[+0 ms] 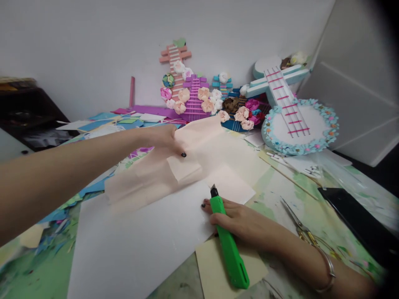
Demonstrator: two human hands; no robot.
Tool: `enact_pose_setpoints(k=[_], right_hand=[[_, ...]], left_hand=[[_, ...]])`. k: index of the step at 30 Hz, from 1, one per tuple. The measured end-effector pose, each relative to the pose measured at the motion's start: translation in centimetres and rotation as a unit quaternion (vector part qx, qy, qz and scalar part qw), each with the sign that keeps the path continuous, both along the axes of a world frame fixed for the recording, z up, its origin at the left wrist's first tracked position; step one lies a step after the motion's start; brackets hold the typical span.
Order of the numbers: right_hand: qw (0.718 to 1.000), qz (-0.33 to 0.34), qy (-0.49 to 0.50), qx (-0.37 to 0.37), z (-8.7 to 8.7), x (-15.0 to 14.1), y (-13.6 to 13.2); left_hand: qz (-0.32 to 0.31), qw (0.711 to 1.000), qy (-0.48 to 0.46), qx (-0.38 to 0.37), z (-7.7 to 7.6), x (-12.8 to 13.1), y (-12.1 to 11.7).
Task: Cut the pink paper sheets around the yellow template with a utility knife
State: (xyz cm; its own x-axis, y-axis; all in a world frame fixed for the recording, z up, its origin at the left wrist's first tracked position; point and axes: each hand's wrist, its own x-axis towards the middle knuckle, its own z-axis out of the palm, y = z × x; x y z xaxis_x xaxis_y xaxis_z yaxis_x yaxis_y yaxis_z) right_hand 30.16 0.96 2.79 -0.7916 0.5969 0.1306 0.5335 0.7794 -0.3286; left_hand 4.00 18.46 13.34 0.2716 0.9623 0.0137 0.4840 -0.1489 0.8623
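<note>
My left hand (165, 139) is closed on a pale pink sheet of paper (199, 137), which is raised and creased. A small folded piece of the same pink colour (183, 168) lies on it below my thumb. My right hand (230, 216) holds a green utility knife (229, 249) between thumb and palm, its short blade pointing away from me. The fingers of that hand rest at the edge of a large white sheet (140, 241), and the pink paper overlaps this sheet's far part. A cream paper square (212, 270) lies partly beneath the knife.
Gold-handled scissors (301, 226) and a black phone-like slab (358, 220) lie right. A light-blue lute-shaped craft (311, 120) leans at the back right, beside a purple one (195, 99) and others with paper flowers. Coloured paper scraps (99, 124) spread along the left; a thin stick (289, 176) lies right.
</note>
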Motion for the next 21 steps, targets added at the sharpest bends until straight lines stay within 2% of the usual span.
enact_pose_setpoints(k=[3,5,9,13,19,21], right_hand=[[1.0,0.004,0.007,-0.003,-0.1,-0.1,-0.1],[1.0,0.001,0.01,-0.016,-0.1,-0.3,-0.1],[0.998,-0.027,0.025,-0.05,-0.3,-0.3,-0.2],[0.999,-0.025,0.025,-0.041,-0.6,-0.3,-0.2],[0.996,-0.07,0.026,-0.052,-0.7,-0.5,-0.1],[0.997,-0.06,0.024,-0.049,-0.6,-0.6,-0.1]], left_hand=[[-0.11,0.985,0.112,-0.069,0.8,0.3,-0.3],[-0.142,0.975,0.15,-0.08,1.2,0.5,-0.5],[-0.155,0.97,0.175,-0.071,1.4,0.6,-0.7],[-0.163,0.969,0.176,-0.064,1.3,0.3,-0.7],[-0.176,0.967,0.174,-0.066,1.1,0.0,-0.3],[-0.178,0.966,0.175,-0.065,1.2,0.2,-0.2]])
